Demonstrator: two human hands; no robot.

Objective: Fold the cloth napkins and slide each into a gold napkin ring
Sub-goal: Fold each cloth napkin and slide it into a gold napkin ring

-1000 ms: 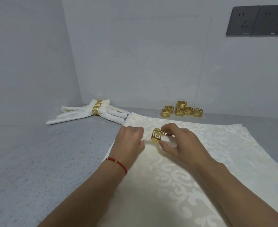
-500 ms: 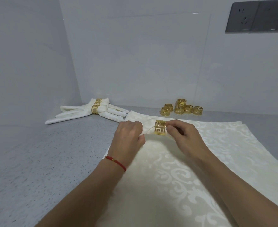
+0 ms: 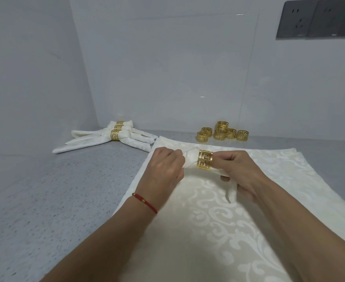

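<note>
Mid-threading here. Left hand (image 3: 163, 169), red string bracelet (image 3: 145, 202) on the wrist, curled tight around the bunched end of a cream napkin (image 3: 189, 159), fingers pinched together on the cloth. Right hand (image 3: 238, 171) clamped on the other side of the same napkin, fingertips right up against the gold napkin ring (image 3: 205, 160), thumb underneath on the fabric. Ring sitting around the rolled cloth between the two hands, greek-key cutout facing the camera, napkin poking out both sides. A loose tail of the napkin hanging down under the right palm onto the stack below.

All held just above a stack of flat napkins (image 3: 238, 231), cream damask with a swirly pattern, spread over the grey speckled counter (image 3: 55, 200). At least two layers showing at the far right edge, can't tell how many beyond that.

Back left near the corner: finished napkins (image 3: 98, 139), already ringed and piled across each other, fanned ends pointing left and right. Looks like three rings there, hard to be sure. Back centre against the white wall: a little cluster of spare rings (image 3: 221, 133), about six, one perched on top of the others. Dark outlet plates (image 3: 318, 19) up on the wall at top right.
</note>
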